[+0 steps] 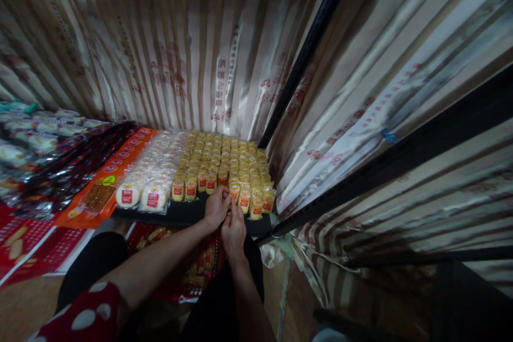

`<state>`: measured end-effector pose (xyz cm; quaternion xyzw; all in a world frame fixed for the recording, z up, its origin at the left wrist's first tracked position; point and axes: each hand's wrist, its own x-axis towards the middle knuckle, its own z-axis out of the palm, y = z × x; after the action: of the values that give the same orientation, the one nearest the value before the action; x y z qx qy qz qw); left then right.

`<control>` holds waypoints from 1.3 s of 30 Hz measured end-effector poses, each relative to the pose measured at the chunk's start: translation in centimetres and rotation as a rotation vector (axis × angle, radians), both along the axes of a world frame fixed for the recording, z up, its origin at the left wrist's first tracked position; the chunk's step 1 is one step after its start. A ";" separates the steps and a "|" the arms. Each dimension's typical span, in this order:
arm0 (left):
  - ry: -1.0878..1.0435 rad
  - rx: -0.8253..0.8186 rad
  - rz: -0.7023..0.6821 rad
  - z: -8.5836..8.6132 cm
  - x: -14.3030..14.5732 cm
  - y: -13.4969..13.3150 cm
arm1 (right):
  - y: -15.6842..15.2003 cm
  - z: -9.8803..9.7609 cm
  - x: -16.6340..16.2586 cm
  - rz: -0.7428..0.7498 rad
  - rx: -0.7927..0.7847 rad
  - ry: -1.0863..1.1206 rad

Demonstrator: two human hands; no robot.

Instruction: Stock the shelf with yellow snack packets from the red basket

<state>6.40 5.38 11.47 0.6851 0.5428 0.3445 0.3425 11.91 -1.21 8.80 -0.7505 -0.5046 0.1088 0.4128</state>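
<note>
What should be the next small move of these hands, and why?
Perhaps the right hand should nudge the foremost yellow packet slightly back: it stands nearer the front edge of the black shelf than its neighbours, and the hand is close by.

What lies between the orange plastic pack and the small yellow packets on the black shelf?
Rows of clear-wrapped round white snacks lie between the orange pack and the yellow packets, as the head view shows.

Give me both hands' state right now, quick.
Left hand: fingers curled, meeting near the right hand's; any held item can't be told.
Right hand: fingers drawn together by the yellow packs; grip can't be told.
</note>
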 end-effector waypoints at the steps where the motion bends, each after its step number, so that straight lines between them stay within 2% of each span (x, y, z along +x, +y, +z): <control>1: 0.023 0.006 0.002 0.0 0.1 0.1 | 0.1 0.0 0.0 -0.007 -0.015 -0.005; 6: 0.118 0.009 0.008 0.2 0.1 0.0 | 0.2 0.3 0.1 0.004 -0.023 -0.031; 16: 0.063 0.057 -0.001 0.1 -0.3 -0.2 | -0.5 0.2 0.4 0.026 0.177 0.046; 21: 0.052 0.082 -0.031 -0.3 -1.8 -0.6 | -2.1 0.8 -0.8 0.093 0.180 0.135; 24: 0.038 0.045 -0.047 -0.7 -3.1 -1.5 | -2.9 1.1 -1.8 0.122 0.152 0.148; 27: 0.012 0.082 -0.078 -1.2 -4.4 -2.6 | -3.4 1.0 -2.6 0.132 0.122 0.207; 34: -0.021 0.225 -0.150 -2.6 -7.9 -5.7 | -4.9 -0.9 -5.1 0.147 0.123 0.245; 36: -0.013 0.207 -0.193 -3.3 -9.2 -6.6 | -5.2 -1.8 -5.9 0.138 0.071 0.263; 39: 0.027 0.110 -0.202 -5.0 -10.8 -7.5 | -5.3 -3.5 -6.8 0.156 -0.096 0.250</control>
<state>-4.45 -2.14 6.51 0.7586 0.4557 0.3283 0.3302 5.11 -6.47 5.33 -0.7084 -0.5004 0.2573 0.4261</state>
